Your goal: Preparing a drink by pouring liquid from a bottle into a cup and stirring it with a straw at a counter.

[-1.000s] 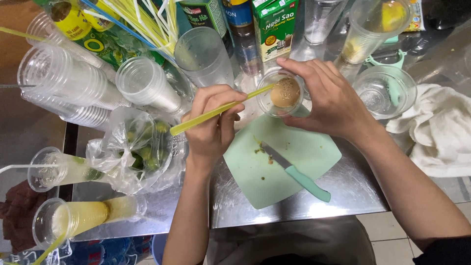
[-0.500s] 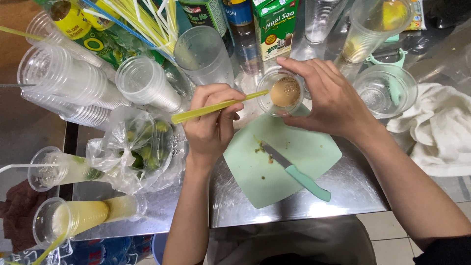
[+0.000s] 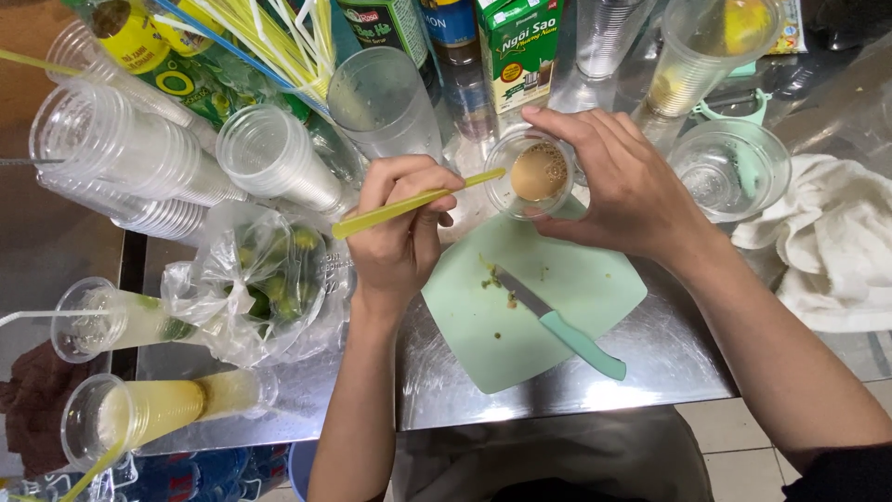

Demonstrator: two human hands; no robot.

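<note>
Compared with a moment earlier, little is changing: the left hand [image 3: 400, 237] is still pinching the long yellow plastic stirrer [image 3: 418, 203], its tip dipping into the small clear plastic cup of light-brown drink [image 3: 537, 173]. The right hand [image 3: 618, 191] is wrapping closed around that cup above the mint-green cutting board [image 3: 557, 307]. Stirring looks underway, with the green-handled knife [image 3: 567, 327] lying idle on the board.

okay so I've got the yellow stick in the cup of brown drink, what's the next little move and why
Probably keep stirring in small circles. The left hand grips the yellow stick with its tip inside the small clear cup, and the right hand steadies that cup at the edge of the green cutting board. The brown liquid looks frothy, so it may not be evenly mixed.
</note>
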